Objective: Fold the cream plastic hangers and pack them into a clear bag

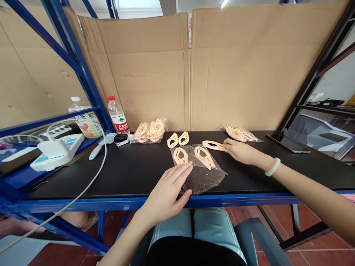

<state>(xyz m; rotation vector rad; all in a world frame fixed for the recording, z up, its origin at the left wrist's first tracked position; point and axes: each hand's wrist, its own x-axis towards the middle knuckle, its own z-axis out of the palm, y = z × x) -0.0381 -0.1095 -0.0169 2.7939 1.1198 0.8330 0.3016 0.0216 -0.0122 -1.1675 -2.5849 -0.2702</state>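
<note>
My left hand lies with its fingers stretched out along the left side of a clear plastic bag. Two cream-coloured looped pieces, a left one and a right one, lie at the bag's far end; whether they are fully inside, I cannot tell. My right hand pinches the right end of a long cream looped piece, just beyond the bag. Two smaller cream leaf-shaped loops lie on the black tabletop behind the bag.
A filled bag of cream pieces lies back left, another back right. A phone lies at right. A water bottle, a hairbrush and a power strip with a trailing white cable are at left. Cardboard stands behind.
</note>
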